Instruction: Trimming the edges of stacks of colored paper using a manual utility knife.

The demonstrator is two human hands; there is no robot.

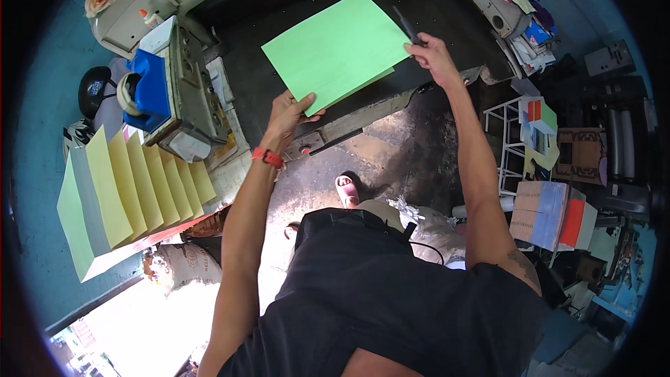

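Light green paper [335, 45], with a second layer showing under its lower right edge, is held tilted over the dark machine bed [251, 10]. My left hand [286, 115] is closed on its near left corner, thumb on top and fingers beneath. At the right corner, my right hand [434, 59] is closed round a slim, dark, pen-like tool [406, 26] that points up and left. Its thumb touches the paper's edge there; whether it also pinches the paper I cannot tell.
Fanned stacks of yellow and green paper [132, 188] stand to the left, near a blue tape dispenser [150, 91] on a metal box. A glue bottle [150, 19] lies beyond. On the right are a white wire rack [504, 143] and stacked pads [541, 215]. A metal rail [377, 108] edges the bed.
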